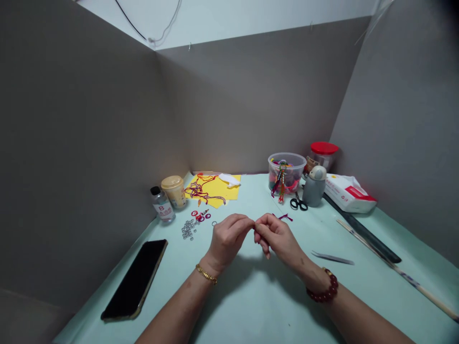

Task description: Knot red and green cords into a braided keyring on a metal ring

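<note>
My left hand and my right hand meet above the middle of the table, fingertips pinched together and touching or nearly so. Whatever lies between the fingertips is too small to make out. A purple cord shows just behind my right hand; whether it runs into the fingers is hidden. Left of my left hand are a small ring, several red and purple rings and a heap of small silvery pieces. Metal tweezers lie to the right of my right hand.
A phone, a bottle and a lidded cup stand or lie left. Coloured cords rest on yellow paper. Behind are a clear tub, scissors, a grey bottle, tissues; right, a stick.
</note>
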Motion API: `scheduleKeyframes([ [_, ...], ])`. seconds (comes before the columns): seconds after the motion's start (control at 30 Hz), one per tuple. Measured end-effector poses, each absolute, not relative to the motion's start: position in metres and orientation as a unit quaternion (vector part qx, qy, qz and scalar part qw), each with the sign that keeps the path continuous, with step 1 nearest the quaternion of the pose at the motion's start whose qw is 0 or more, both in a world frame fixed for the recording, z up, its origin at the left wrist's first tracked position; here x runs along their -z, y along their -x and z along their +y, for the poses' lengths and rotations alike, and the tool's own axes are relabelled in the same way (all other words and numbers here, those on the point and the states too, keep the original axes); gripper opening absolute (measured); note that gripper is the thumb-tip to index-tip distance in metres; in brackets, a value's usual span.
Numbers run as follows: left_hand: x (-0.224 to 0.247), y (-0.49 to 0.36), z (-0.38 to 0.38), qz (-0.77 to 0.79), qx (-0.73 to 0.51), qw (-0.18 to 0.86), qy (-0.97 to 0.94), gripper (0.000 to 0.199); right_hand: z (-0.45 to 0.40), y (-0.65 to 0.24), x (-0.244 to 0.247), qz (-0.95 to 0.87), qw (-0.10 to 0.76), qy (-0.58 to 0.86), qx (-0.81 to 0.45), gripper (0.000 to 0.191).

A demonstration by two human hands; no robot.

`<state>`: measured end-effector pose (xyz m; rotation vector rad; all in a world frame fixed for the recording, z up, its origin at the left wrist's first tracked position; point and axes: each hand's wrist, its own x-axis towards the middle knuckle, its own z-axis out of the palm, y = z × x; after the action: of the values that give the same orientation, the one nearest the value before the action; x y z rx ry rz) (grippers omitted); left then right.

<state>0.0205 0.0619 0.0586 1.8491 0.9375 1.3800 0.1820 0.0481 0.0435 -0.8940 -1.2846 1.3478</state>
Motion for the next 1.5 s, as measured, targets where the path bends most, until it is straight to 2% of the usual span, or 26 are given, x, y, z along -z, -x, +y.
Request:
scheduleKeyframes([
  [0.13, -0.062, -0.023, 0.061, 0.354, -0.524, 0.379, -0.675, 0.013, 0.048, -0.183, -0.044, -0.535, 0.506, 0.36, -0.573, 0.027],
  [0.23, -0.063, -0.023, 0.061, 0.35, -0.517, 0.385, -0.679, 0.019, 0.048, -0.184, -0.045, -0.531, 0.503, 0.341, -0.59, 0.031],
  [0.5, -0.061, -0.024, 0.061, 0.311, -0.5, 0.298, -0.751, 0.02, 0.056, -0.191, -0.044, -0.517, 0.497, 0.328, -0.615, 0.034],
  [0.77, -0.056, -0.032, 0.06, 0.372, -0.497, 0.272, -0.735, 0.012, 0.057, -0.193, -0.045, -0.534, 0.501, 0.35, -0.585, 0.031],
  [0.97, -0.05, -0.034, 0.063, 0.418, -0.472, 0.237, -0.739, 0.012, 0.055, -0.192, -0.046, -0.562, 0.505, 0.377, -0.536, 0.028],
  [1.2, -0.047, -0.037, 0.065, 0.451, -0.455, 0.273, -0.717, 0.011, 0.055, -0.19, -0.04, -0.574, 0.524, 0.401, -0.484, 0.027],
  [1.5, -0.042, -0.038, 0.065, 0.447, -0.463, 0.297, -0.705, 0.013, 0.053, -0.191, -0.037, -0.652, 0.526, 0.461, -0.294, 0.013],
])
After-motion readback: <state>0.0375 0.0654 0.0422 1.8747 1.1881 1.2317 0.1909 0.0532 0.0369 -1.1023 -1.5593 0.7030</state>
